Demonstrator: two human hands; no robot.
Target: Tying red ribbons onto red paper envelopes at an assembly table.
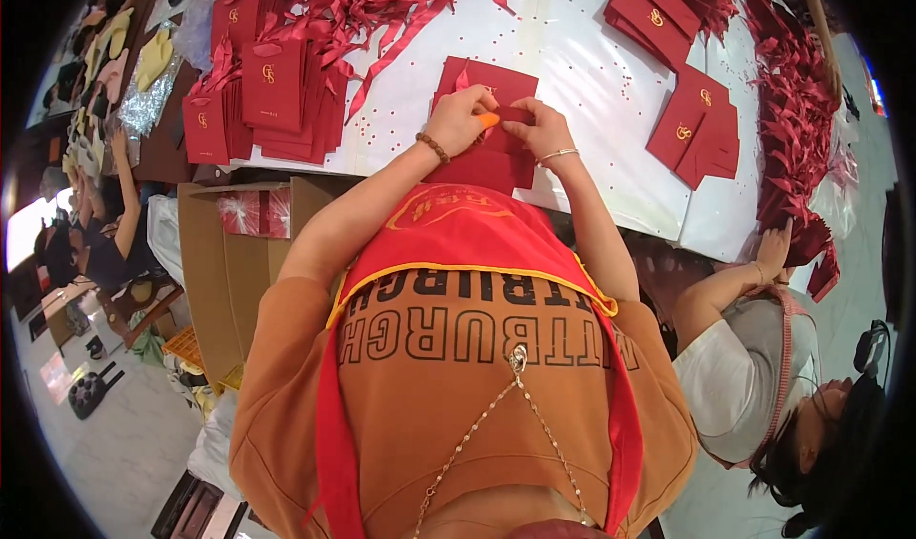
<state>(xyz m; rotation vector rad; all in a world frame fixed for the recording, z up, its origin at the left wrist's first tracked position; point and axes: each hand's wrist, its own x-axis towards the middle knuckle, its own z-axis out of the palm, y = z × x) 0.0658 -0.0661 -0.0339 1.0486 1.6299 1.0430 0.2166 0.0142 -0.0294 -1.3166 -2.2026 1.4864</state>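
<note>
Close in front of my body, a small dark-red paper bag (472, 170) lies at the table's near edge, with red card also showing beyond my fingers. My left hand (456, 122), wearing a beaded bracelet and something orange on a fingertip, pinches the red paper near its middle. Opposite it, my right hand (544, 131), with a thin bangle on the wrist, grips the same paper between thumb and fingers. Both hands are closed, and the fingertips nearly meet. A bit of ribbon shows just beyond my left hand. The exact fold under my fingers is hidden.
Stacked red bags (274, 86) stand on the left, beside a heap of red ribbons (367, 5). More bags (695, 124) lie on the right. Red dots speckle the white tabletop (572, 72). Below left is a cardboard box (212, 281). A co-worker's hand (773, 251) touches ribbons at right.
</note>
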